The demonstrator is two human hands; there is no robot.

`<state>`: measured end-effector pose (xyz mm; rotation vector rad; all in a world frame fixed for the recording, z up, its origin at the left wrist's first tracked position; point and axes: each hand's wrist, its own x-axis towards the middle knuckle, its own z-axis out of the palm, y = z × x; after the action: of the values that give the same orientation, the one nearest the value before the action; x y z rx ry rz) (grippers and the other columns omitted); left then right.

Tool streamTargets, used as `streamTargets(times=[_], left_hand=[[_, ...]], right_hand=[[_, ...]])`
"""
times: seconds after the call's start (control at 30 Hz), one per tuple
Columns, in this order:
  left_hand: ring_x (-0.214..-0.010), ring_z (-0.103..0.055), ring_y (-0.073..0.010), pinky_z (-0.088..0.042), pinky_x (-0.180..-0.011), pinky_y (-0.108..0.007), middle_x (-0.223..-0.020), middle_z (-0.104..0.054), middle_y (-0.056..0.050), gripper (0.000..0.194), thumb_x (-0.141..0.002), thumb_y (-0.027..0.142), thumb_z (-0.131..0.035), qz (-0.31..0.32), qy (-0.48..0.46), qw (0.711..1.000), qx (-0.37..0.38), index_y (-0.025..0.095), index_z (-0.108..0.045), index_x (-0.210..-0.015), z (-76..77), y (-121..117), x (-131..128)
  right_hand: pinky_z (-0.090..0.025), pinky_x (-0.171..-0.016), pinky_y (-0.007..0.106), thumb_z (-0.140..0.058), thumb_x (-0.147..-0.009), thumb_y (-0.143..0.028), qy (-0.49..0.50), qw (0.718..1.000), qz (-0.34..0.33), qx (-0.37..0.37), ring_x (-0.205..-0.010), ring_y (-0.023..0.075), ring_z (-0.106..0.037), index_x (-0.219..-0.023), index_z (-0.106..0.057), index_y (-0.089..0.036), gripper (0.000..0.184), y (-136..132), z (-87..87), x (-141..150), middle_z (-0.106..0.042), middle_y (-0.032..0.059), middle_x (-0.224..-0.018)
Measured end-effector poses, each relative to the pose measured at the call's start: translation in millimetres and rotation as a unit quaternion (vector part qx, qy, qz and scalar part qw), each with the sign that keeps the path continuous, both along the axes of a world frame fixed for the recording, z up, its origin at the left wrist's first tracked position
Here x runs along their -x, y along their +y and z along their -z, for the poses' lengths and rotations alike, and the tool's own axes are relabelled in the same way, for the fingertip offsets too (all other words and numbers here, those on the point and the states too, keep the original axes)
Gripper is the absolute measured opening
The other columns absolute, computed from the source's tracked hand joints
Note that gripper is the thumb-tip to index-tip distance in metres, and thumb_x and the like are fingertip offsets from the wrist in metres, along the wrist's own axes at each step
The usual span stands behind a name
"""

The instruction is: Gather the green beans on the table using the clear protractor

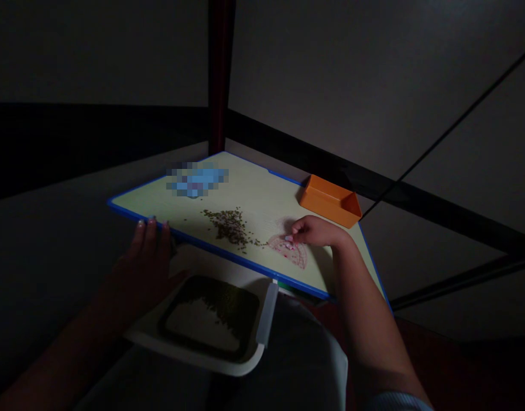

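Observation:
My left hand (142, 257) rests with stretched fingers at the near blue edge of the small table (262, 194), beside a white tub. My right hand (316, 231) is bent over the tabletop with its fingertips pinched together. Whatever they hold, if anything, is too small to make out. Right below those fingertips lies a small pink-and-white thing (290, 244), on a pink semicircle (299, 258) marked like a protractor. Left of it a loose heap of small greenish-brown beans (230, 226) is scattered on the table. More green beans (232, 302) lie in the white tub (245, 368).
At the table's right rear stands an orange open box (331, 200). A blurred-out light-blue flat thing (198, 181) lies at the left rear. Walls with dark bands and a dark red post (217, 74) close off the back. The light is dim.

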<state>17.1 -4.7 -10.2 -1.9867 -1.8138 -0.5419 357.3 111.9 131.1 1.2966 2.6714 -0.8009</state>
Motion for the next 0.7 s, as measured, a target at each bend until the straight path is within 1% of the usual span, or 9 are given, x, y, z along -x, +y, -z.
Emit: streamTargets(times=[0.13, 0.27, 0.43, 0.6, 0.7], left_hand=[[-0.141, -0.004, -0.0408, -0.036, -0.101, -0.06, -0.149, -0.01, -0.032, 0.096, -0.074, 0.061, -0.041, 0.004, 0.003, 1.0, -0.001, 0.006, 0.004, -0.139, 0.1, 1.1, -0.8], [-0.141, -0.004, -0.0402, -0.036, -0.101, -0.06, -0.149, -0.011, -0.032, 0.094, -0.075, 0.06, -0.04, -0.002, 0.002, 1.0, 0.018, 0.006, 0.003, -0.139, -4.5, -1.0, -3.7], [-0.141, -0.005, -0.04, -0.036, -0.102, -0.06, -0.15, -0.009, -0.03, 0.094, -0.075, 0.06, -0.04, -0.003, -0.001, 1.0, 0.025, 0.007, 0.004, -0.139, -8.7, -4.0, -4.7], [-0.141, -0.002, -0.0395, -0.033, -0.104, -0.058, -0.15, -0.008, -0.03, 0.093, -0.075, 0.058, -0.041, -0.004, 0.006, 1.0, 0.004, 0.006, 0.004, -0.139, -4.7, -2.5, -3.3], [-0.141, -0.003, -0.0393, -0.035, -0.103, -0.059, -0.15, -0.008, -0.03, 0.093, -0.076, 0.058, -0.04, -0.006, 0.005, 1.0, 0.004, 0.007, 0.004, -0.139, -3.7, -2.7, -3.0]], right_hand=[[-0.026, -0.056, 0.024, -0.054, -0.075, -0.03, 0.001, 1.0, 0.005, 0.005, -0.055, 0.0086, -0.035, -0.071, -0.063, -0.013, 0.02, 0.9, 0.4, -1.9, -0.044, -0.0042, -0.056], [-0.027, -0.057, 0.023, -0.054, -0.074, -0.027, 0.009, 1.0, 0.012, 0.006, -0.055, 0.0084, -0.036, -0.068, -0.062, -0.013, 0.016, 3.5, 3.6, -4.3, -0.046, -0.0043, -0.056], [-0.028, -0.057, 0.023, -0.052, -0.069, -0.02, 0.018, 1.0, 0.022, 0.005, -0.056, 0.0089, -0.04, -0.065, -0.059, -0.014, 0.011, 6.0, 5.2, -6.9, -0.049, -0.0035, -0.057], [-0.027, -0.055, 0.023, -0.052, -0.069, -0.023, 0.013, 0.999, 0.036, -0.01, -0.055, 0.0088, -0.037, -0.063, -0.057, -0.015, 0.011, 6.2, 4.6, -7.6, -0.044, -0.0045, -0.054], [-0.027, -0.055, 0.023, -0.051, -0.069, -0.024, 0.018, 0.999, 0.038, -0.018, -0.055, 0.0087, -0.037, -0.064, -0.057, -0.014, 0.013, 6.8, 5.4, -8.2, -0.044, -0.0045, -0.055]])
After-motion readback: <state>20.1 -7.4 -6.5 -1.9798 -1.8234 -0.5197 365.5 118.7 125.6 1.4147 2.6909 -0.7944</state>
